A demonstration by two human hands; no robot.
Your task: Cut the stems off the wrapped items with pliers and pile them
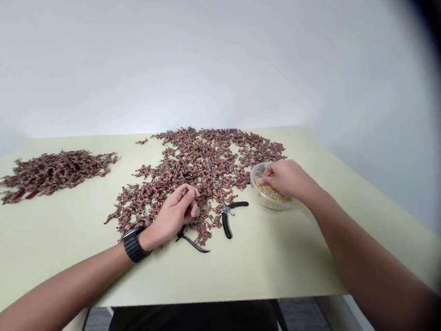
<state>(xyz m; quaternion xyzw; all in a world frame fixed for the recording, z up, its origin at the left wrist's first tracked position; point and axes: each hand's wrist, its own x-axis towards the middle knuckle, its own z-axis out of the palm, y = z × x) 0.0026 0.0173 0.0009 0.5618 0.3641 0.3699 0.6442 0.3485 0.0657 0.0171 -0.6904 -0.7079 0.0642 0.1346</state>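
My left hand (177, 210) rests over the near edge of a wide spread of small shiny brown figures (204, 156). Its fingers are curled together; whatever is between them is too small or hidden to name. To the right, my right hand (287, 177) reaches into a clear round plastic bowl (268, 202). Tiny gold-coloured pieces (270, 191), perhaps rings, lie inside the bowl. The right fingertips are pinched at the gold pieces, and I cannot see what they grip. Black-handled pliers (226, 218) lie spread between my hands. Another dark-handled tool (195, 245) lies partly under my left hand.
A separate heap of similar brown pieces (57, 172) sits at the left of the pale yellow table (253, 266), with dark red bits at its near side. A white wall (194, 53) rises behind the table. My left wrist wears a black watch (135, 245).
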